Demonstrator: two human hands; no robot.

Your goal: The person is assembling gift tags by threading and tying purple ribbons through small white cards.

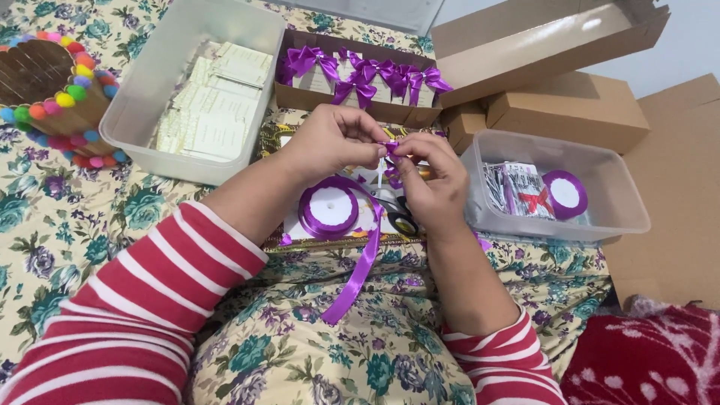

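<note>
I'm sitting on a floral sheet (pixel 67 225) that covers pretty much everything, with bare brown cardboard (pixel 675 202) flattened out on my right. Both my hands meet over the middle: my left hand (pixel 330 139) and right hand (pixel 431 176) each pinch a small purple bow (pixel 390 147) between the fingertips, so both grips are clenched on it. A ribbon tail (pixel 360 270) hangs down from there over my lap, and the ribbon spool (pixel 328 208) lies just under my left wrist, with scissors (pixel 401 217) beside it.

It's tight around here. A clear tub of cards (pixel 142 112) hems in the left, another clear tub (pixel 600 217) sits right by my right hand, and a box of finished bows (pixel 356 79) is straight ahead. A pompom basket (pixel 52 90) takes the far left corner. The only free space is my lap.
</note>
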